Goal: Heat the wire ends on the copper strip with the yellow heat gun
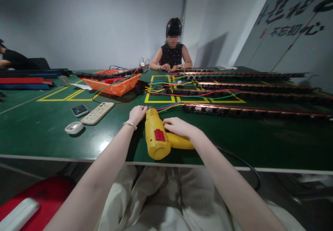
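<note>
A yellow heat gun (158,137) with a red label lies on the green table (39,130) near its front edge, nozzle pointing away from me. My left hand (137,114) is curled beside the nozzle end; what its fingers hold is hidden. My right hand (178,126) rests on the gun's handle with fingers wrapped over it. Coloured wires (166,106) run from just beyond the nozzle to a long black power strip (249,111) lying to the right.
Several more long strips (247,85) lie across the right half. An orange tray (117,83), a white remote (97,113), a phone (79,110) and a white oval object (74,127) are on the left. A person (172,52) sits opposite. A black cord (244,163) hangs over the front edge.
</note>
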A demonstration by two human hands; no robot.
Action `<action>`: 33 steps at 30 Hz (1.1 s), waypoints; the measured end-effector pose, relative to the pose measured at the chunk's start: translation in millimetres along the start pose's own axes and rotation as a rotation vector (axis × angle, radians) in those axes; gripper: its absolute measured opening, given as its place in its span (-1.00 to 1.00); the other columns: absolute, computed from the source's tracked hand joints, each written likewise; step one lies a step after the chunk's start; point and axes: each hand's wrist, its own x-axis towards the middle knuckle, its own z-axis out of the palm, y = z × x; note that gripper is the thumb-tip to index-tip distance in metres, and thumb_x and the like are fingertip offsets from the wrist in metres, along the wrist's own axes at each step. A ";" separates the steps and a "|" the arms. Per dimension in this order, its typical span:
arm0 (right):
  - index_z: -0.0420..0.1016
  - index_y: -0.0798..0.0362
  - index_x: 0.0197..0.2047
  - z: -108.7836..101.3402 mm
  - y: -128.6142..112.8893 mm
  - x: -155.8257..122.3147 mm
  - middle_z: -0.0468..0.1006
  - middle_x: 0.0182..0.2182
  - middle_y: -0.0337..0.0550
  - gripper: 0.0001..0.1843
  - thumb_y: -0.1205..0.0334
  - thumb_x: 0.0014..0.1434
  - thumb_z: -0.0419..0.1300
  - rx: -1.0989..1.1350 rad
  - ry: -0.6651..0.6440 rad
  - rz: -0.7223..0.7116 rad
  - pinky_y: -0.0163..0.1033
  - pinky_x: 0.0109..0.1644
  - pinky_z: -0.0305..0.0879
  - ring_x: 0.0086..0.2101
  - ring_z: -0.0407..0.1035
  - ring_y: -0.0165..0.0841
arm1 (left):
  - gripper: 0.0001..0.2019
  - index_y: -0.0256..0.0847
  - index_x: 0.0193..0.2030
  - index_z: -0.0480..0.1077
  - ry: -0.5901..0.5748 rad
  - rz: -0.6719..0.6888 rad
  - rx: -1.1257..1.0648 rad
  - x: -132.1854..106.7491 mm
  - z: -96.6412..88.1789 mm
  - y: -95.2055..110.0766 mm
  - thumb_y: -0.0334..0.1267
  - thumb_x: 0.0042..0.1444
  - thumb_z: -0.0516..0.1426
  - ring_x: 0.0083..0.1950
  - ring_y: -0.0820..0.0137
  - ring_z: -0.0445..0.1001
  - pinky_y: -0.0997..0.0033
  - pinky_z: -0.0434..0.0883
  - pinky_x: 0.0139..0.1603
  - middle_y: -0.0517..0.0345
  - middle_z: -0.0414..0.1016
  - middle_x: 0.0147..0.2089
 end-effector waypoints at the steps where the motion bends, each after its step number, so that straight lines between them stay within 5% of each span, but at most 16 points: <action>1: 0.42 0.07 -0.29 0.0 2.1 -1.9 0.50 -0.26 -0.15 -0.76 0.15 0.11 -0.01 0.013 -0.002 -0.029 -0.37 -0.28 0.14 -0.29 0.34 -0.35 | -0.47 -0.26 -0.31 0.50 -0.012 -0.010 0.008 -0.7 -0.6 1.3 0.03 0.13 -0.19 -0.23 0.29 0.39 0.44 0.13 -0.34 -0.11 0.50 -0.21; 7: 0.44 0.10 -0.18 -1.2 5.4 -13.2 0.51 -0.20 -0.13 -0.74 0.27 0.10 0.03 0.069 -0.018 -0.101 -0.34 -0.15 0.17 -0.21 0.35 -0.33 | -0.51 -0.22 -0.38 0.49 -0.037 -0.006 -0.117 1.5 -0.9 -3.6 0.07 0.09 -0.13 -0.38 0.42 0.30 0.47 0.07 -0.41 0.08 0.43 -0.42; 12: 0.46 0.13 -0.18 1.4 5.6 -12.0 0.52 -0.21 -0.15 -0.74 0.30 0.07 0.05 0.120 -0.061 -0.117 -0.34 -0.15 0.18 -0.22 0.36 -0.34 | -0.48 -0.25 -0.55 0.34 0.082 -0.008 -0.219 6.6 4.5 -9.5 0.14 0.09 -0.13 -0.50 0.52 0.12 0.46 -0.03 -0.46 0.21 0.22 -0.58; 25: 0.45 0.14 -0.31 3.5 13.4 -7.9 0.49 -0.33 -0.20 -0.83 0.31 0.03 0.07 0.126 -0.062 -0.139 -0.38 -0.27 0.14 -0.30 0.33 -0.38 | -0.51 -0.25 -0.59 0.20 -0.052 0.121 -0.461 5.5 6.2 -19.5 0.19 0.01 -0.02 -0.54 0.56 0.07 0.50 -0.02 -0.50 0.28 0.08 -0.62; 33: 0.48 0.16 -0.25 -12.5 33.9 -20.4 0.51 -0.29 -0.20 -0.77 0.27 0.05 0.07 0.129 -0.063 -0.108 -0.34 -0.22 0.17 -0.26 0.35 -0.34 | -0.51 -0.25 -0.60 0.14 -0.001 0.114 -0.475 9.4 11.7 -22.8 0.18 0.02 -0.02 -0.55 0.57 0.09 0.51 -0.01 -0.49 0.29 0.11 -0.64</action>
